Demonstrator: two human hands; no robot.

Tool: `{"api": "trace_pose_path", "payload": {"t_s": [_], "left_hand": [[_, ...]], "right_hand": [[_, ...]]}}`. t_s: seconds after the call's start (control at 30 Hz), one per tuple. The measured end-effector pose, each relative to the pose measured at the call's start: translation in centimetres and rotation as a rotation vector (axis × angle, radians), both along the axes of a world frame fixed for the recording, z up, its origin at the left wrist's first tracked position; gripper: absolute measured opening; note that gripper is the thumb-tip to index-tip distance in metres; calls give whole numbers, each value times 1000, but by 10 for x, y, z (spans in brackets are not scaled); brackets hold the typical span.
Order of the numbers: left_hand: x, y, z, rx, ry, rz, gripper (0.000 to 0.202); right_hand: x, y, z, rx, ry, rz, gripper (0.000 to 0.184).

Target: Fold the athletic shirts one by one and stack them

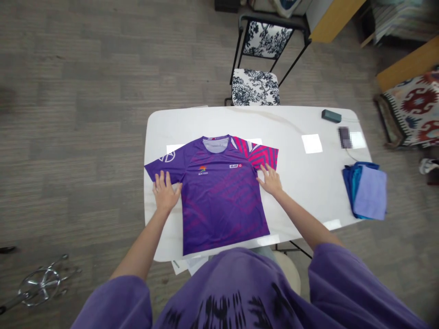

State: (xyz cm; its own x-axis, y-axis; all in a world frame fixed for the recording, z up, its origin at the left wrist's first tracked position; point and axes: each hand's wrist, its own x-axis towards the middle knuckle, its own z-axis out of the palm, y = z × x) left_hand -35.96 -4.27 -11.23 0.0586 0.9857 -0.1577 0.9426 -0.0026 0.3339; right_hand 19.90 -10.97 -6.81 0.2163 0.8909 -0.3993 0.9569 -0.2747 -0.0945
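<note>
A purple T-shirt [222, 196] with pink stripes on one sleeve lies spread out, front side up, on the white table [302, 183]. Its collar points away from me and its hem lies along the near table edge. My left hand [166, 192] rests at the lower edge of the left sleeve, fingers spread. On the other side, my right hand [270, 180] touches the pink-striped sleeve near the underarm, its fingers apart too. Neither hand grips the cloth.
Folded blue and lavender clothes [368, 192] lie at the table's right end. Behind them are a phone-like dark object [344, 137] and a dark green case [331, 116]. A patterned chair [255, 87] stands at the far side. A chrome stool base [43, 283] is on the floor, lower left.
</note>
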Motion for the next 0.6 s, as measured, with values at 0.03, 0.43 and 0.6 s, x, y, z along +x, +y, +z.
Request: {"api": "trace_pose_path", "payload": {"t_s": [0.03, 0.43, 0.6], "left_hand": [[12, -28, 5, 5, -28, -70, 97], [26, -286, 5, -219, -154, -204, 77], [17, -283, 39, -279, 2, -188, 78]], "right_hand": [[-11, -29, 0, -4, 56, 90, 83], [-104, -285, -18, -217, 378, 183, 92], [-66, -293, -7, -173, 463, 205, 78]]}}
